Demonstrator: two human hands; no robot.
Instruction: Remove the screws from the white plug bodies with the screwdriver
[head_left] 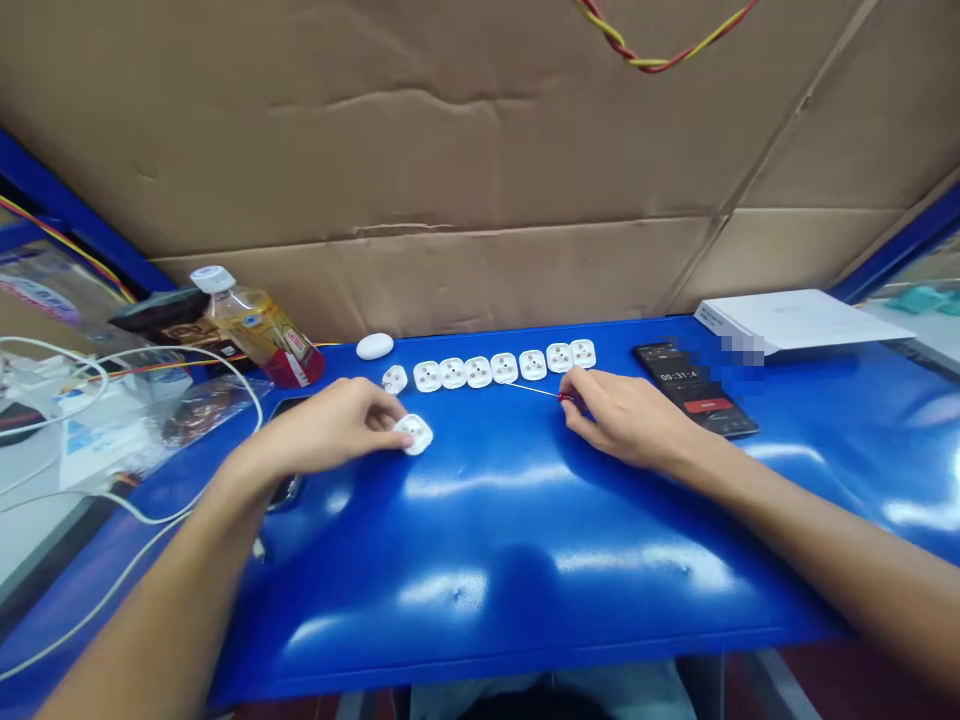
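My left hand (356, 425) pinches a white square plug piece (414, 434) with rounded corners, just above the blue table. In my right hand (611, 410) is a thin screwdriver (534, 389); its slim shaft points left and a bit of red shows at the fingers. The shaft's tip lies near a row of similar white plug pieces (478, 372), each with small metal parts on its face. At the left end of that row sits one white piece (394, 378) turned at an angle. Most of the screwdriver's handle is hidden by my fingers.
Behind the row lies a white oval case (375, 346). A drink bottle (259, 325), loose white cables (135, 510) and a partly covered phone (285, 490) are at left. Another phone (694, 390) with a running timer and a white box (799, 318) are at right. Cardboard (450, 150) backs the table (510, 560).
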